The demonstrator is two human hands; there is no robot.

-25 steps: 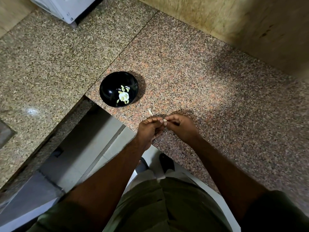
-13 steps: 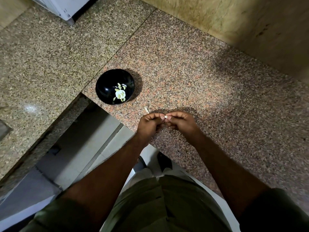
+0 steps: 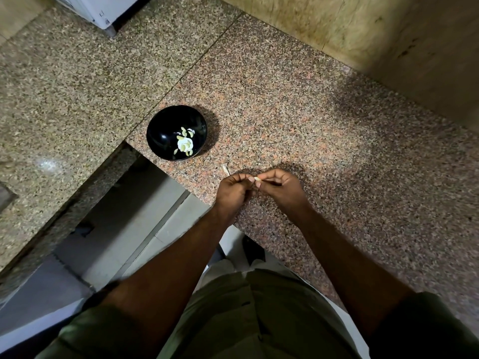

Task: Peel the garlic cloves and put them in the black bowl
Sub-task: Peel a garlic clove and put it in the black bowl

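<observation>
A small pale garlic clove point(image 3: 257, 179) is pinched between the fingertips of both hands, just above the granite counter near its front edge. My left hand point(image 3: 233, 190) has its fingers curled around the clove from the left. My right hand point(image 3: 281, 186) pinches it from the right. The black bowl point(image 3: 166, 130) stands on the counter up and to the left of my hands, apart from them, with several peeled cloves and a pale lump inside. A scrap of garlic skin point(image 3: 225, 169) lies on the counter between the bowl and my left hand.
The speckled granite counter point(image 3: 337, 141) stretches right and back to a beige wall point(image 3: 350, 29). A second counter slab point(image 3: 64, 81) lies to the left, with a white appliance corner point(image 3: 103, 9) at the top. A gap down to the floor point(image 3: 124, 218) opens below the bowl.
Both hands stay together on the clove with only small finger shifts. The view has drifted slightly, so the bowl sits a little further left in frame.
</observation>
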